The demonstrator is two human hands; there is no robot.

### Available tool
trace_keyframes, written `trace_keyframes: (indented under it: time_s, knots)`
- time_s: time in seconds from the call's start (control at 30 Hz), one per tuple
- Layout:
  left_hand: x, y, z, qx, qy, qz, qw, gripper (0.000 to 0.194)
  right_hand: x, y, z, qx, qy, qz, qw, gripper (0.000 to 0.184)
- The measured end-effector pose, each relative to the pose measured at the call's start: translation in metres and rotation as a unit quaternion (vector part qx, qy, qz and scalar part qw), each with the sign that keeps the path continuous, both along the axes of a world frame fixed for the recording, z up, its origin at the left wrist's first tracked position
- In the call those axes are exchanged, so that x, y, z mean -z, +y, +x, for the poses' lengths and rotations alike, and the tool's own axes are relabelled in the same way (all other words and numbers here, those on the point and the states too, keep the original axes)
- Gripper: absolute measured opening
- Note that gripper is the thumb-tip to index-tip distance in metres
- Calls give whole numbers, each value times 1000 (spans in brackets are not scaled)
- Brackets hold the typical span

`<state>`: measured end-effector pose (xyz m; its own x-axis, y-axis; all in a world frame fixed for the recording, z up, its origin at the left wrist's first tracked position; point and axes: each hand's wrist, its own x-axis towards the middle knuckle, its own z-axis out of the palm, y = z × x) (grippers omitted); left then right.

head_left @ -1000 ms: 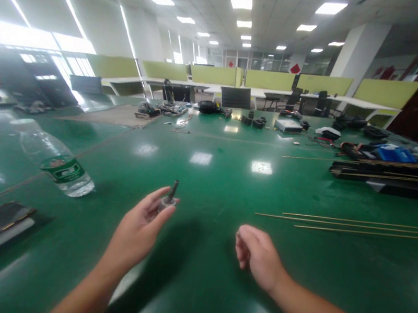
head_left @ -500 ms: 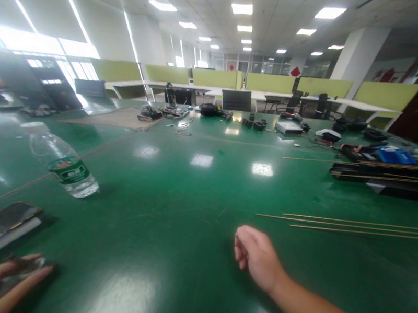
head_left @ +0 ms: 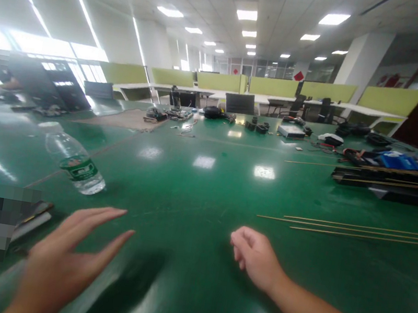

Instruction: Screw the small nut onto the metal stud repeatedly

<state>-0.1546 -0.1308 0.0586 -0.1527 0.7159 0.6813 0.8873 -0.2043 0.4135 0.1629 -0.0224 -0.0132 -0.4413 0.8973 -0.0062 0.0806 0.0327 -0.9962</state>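
My left hand (head_left: 66,255) hovers above the green table (head_left: 204,187) at the lower left, fingers stretched out and apart, holding nothing. My right hand (head_left: 254,259) rests low over the table at centre right, fingers curled loosely inward; nothing shows in it. A clear plastic water bottle (head_left: 73,159) with a green label stands just beyond my left hand. Three thin brass rods (head_left: 359,230) lie on the table to the right of my right hand. The small metal part seen earlier is out of sight.
A dark flat object (head_left: 31,215) lies at the left edge beside a blurred-out patch. Black rails with more rods (head_left: 395,181) and a blue box (head_left: 396,161) sit at the right. Small tools and black parts (head_left: 257,126) crowd the far edge, with office desks behind.
My left hand held a small metal part a second ago, swung down to the lower left, and now returns empty with fingers spread. My right hand has barely moved.
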Motion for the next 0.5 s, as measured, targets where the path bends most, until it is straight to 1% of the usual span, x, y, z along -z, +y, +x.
trace_keyframes:
  time_s: [0.07,0.1,0.17,0.23,0.3,0.37,0.43,0.5]
  knots:
    - [-7,19,40,83,99,-40,991,41,0,-2,0,-3,-8,5,1000,34]
    - [-8,29,59,130,138,-69,979,41,-1,-2,-1,-5,-12,7,1000,32]
    - [-8,45,92,216,190,-128,949,41,-1,-4,-1,-10,-19,13,1000,29]
    - [-4,58,118,274,229,-167,919,41,0,-4,-2,-15,-23,30,999,29]
    - [2,67,137,306,252,-187,899,32,1,-4,-2,-17,-27,56,998,29]
    - [8,73,148,323,259,-193,890,24,1,-3,-2,-11,-40,80,996,27]
    - [13,76,153,331,252,-190,889,21,0,-3,-2,-5,-56,92,994,26]
    - [15,76,150,333,236,-183,894,18,-2,-4,-2,-9,-62,85,994,23]
